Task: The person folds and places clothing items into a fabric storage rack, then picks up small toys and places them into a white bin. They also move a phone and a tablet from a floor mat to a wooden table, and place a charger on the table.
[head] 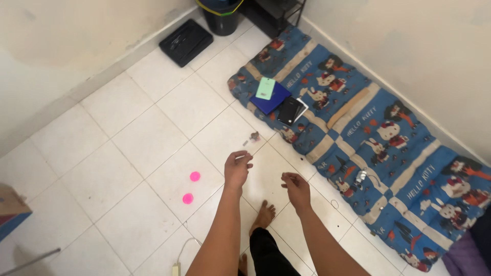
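Observation:
My left hand [237, 167] reaches out over the white floor tiles with its fingers pinched on a small pale sliver at the tips. My right hand [296, 187] hovers beside it, a little nearer to me, fingers curled together with nothing visible in them. A small clump of debris [253, 136] lies on the tile just beyond my left hand. Two pink round discs [195, 176] [187, 199] lie on the floor to the left of my left arm. My bare foot [264, 215] rests on the tile between my arms.
A blue cartoon-print mattress [388, 153] runs along the right wall, carrying a blue book [273, 101], a mint-green flat item [265, 88], a black phone-like item [290, 110] and a small silver object [361, 176]. A black case [185, 42] and a bin [221, 18] stand at the back. A cardboard box [10, 209] sits left.

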